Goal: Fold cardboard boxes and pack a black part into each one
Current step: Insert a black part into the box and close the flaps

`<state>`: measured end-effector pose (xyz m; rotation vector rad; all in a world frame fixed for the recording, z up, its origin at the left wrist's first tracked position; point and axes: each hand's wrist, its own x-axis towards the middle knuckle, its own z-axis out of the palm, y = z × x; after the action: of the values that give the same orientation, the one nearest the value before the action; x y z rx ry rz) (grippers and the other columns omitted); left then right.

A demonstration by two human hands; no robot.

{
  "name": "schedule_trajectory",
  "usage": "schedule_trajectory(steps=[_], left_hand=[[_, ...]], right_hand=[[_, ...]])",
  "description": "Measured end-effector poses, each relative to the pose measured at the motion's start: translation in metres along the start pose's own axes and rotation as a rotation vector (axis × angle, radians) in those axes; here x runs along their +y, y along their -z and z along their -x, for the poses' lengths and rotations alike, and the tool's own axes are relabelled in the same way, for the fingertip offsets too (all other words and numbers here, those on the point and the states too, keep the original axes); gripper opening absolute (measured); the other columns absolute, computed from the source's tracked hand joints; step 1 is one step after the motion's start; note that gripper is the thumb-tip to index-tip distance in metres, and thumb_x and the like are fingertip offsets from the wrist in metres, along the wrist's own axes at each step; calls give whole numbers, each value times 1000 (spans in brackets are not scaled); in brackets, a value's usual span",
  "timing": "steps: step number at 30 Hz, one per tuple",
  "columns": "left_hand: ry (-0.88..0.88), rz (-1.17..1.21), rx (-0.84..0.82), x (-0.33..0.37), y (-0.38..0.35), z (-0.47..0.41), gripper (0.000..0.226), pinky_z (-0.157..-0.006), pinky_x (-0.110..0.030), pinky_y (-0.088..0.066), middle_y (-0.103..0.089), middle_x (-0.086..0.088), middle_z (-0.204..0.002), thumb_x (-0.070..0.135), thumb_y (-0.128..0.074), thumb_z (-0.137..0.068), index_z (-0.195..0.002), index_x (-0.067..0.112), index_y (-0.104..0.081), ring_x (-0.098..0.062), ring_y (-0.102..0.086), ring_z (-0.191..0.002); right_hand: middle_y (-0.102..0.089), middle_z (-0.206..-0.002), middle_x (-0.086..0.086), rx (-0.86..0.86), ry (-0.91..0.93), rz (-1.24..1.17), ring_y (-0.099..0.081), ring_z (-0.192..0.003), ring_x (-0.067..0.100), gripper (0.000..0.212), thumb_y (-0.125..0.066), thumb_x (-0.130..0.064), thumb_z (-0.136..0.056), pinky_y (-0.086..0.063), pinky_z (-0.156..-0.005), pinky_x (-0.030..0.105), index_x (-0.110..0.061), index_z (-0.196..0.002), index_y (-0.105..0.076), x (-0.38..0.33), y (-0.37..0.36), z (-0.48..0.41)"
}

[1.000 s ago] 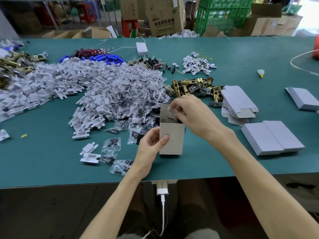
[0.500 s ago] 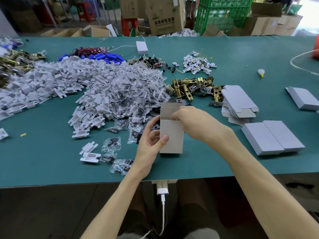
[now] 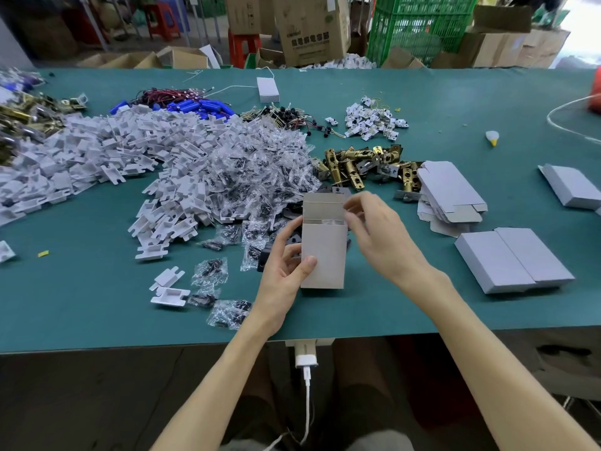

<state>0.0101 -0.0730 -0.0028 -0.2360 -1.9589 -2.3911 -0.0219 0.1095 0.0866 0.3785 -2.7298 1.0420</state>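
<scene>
The main risk now is at the open top. Our left hand (image 3: 279, 281) grips the box (image 3: 323, 255) only on its left side, with the thumb on the front face and the other fingers curled behind it. If the right hand pushes the lid flap (image 3: 323, 206) down too hard or at an angle, we judge that the light box can tip or slide on the bench (image 3: 97, 304). The flap could also crease and fail to tuck in.

The fingers of our right hand (image 3: 380, 236) are loosely bent at the upper right corner of the box. We cannot tell if they pinch the cardboard there or only touch its edge. The heap of small clear bags (image 3: 260, 177) lies just behind the box, and a bag could get caught under the lid.

The box stands upright on the bench, near the front edge, between our two hands. It is plain grey-white cardboard, tall and narrow, with clean edges, and the lid flap stands up at the back. Something shiny shows in the opening, but we cannot tell if the black part is inside.
</scene>
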Motion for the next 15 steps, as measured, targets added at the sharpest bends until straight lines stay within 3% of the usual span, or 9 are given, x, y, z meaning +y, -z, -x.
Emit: schedule_trajectory(steps=[6,8,12,15], left_hand=[[0,2,-2,-1,1,0,63,-91,-37,-59,-71,-11,-116,20,-70,-96,-149,46,-47,-24,-69,-114],[-7,-5,-3,0,0,1,63,-91,-37,-59,-71,-11,-117,20,-70,-97,-149,45,-46,-25,-69,-114],[-19,-42,4,3,-2,-1,61,-94,-41,-59,-69,-15,-119,21,-69,-98,-150,41,-44,-25,-70,-113],[-42,-63,20,9,-7,-7,58,-90,-36,-61,-71,-9,-118,18,-68,-101,-150,39,-44,-21,-71,-111]], right_hand=[[-57,-124,0,10,-29,-368,-63,-95,2,33,-53,-15,-106,-48,-79,13,-22,-139,-50,14,-29,21],[-58,-125,-4,32,-32,-466,-64,-86,7,33,-51,-16,-107,-50,-73,16,-24,-139,-51,14,-38,26],[-60,-130,-5,92,-39,-535,-66,-95,12,29,-49,-17,-108,-55,-73,25,-23,-136,-55,13,-48,31],[-62,-132,-4,115,-48,-558,-64,-91,4,30,-49,-17,-108,-52,-73,21,-24,-136,-57,13,-51,33]])
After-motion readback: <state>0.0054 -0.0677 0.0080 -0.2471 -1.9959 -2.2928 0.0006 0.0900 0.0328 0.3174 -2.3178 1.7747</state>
